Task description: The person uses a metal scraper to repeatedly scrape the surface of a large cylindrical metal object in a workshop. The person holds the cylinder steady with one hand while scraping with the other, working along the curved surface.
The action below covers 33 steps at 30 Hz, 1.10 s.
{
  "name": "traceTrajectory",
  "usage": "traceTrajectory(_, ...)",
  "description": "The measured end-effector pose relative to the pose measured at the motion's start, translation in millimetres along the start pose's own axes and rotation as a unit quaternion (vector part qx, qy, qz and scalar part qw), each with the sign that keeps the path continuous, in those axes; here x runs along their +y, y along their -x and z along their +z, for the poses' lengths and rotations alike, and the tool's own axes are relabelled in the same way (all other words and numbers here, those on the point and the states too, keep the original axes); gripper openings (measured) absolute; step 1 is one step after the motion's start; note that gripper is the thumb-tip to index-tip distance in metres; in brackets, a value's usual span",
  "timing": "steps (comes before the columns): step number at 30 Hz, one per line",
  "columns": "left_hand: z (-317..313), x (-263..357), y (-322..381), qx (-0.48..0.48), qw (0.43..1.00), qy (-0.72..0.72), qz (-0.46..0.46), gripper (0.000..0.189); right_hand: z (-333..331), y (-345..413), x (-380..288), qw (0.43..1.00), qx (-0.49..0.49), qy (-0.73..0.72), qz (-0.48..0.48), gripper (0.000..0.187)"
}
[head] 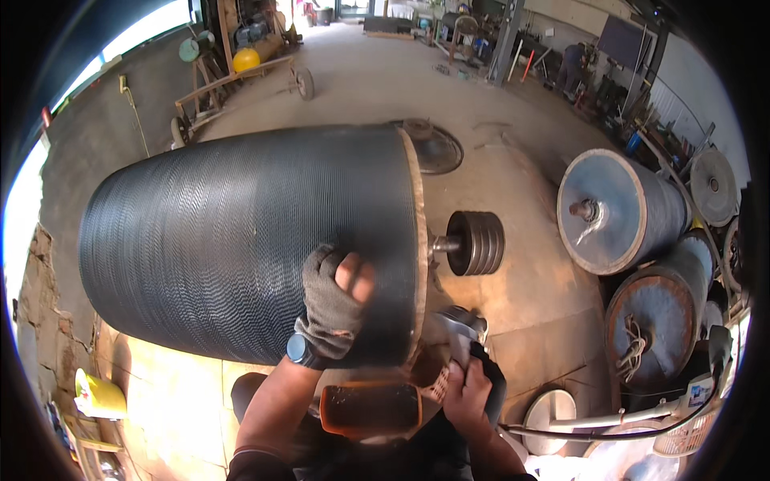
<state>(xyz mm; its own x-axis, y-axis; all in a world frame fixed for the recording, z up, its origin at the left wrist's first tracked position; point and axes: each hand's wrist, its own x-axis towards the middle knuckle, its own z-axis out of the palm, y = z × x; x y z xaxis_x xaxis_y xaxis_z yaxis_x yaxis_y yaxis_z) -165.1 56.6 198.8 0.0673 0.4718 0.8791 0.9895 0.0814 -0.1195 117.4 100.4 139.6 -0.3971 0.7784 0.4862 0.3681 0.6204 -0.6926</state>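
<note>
A large drum [240,234] with a black, finely ridged surface lies on its side before me. On its right part rests my left hand [334,300], in a grey glove with some fingertips bare and a watch on the wrist. Those fingers are curled and blurred; whether they pinch anything is hidden. Beyond the drum's pale right rim [415,240], a grooved belt pulley [475,243] sits on the shaft. Lower right, my bare right hand [466,388] grips a grey metal tool [460,337], its kind unclear. Between my forearms stands an orange-rimmed box [370,409].
Several other drums [601,210] lie along the right side. Near them are a round white disc [548,421] and a fan [686,433]. A dark round part [442,150] lies behind my drum. A wheeled frame [240,81] and a yellow bucket [99,394] stand left. A person [571,66] bends far right.
</note>
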Motion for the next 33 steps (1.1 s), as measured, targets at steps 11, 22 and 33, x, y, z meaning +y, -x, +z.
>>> traceTrajectory(11,12,0,-10,0.012,1.000,0.003,-0.018,0.040,-7,1,-10,0.998,0.013,-0.047,-0.039,0.025)
traceTrajectory(22,6,66,35,-0.025,0.991,0.091,-0.092,0.046,13,37,35,0.999,0.009,0.003,0.035,0.025)
traceTrajectory(33,-1,101,38,-0.123,0.943,0.209,-0.228,0.068,6,44,28,0.989,-0.077,-0.050,0.119,0.021)
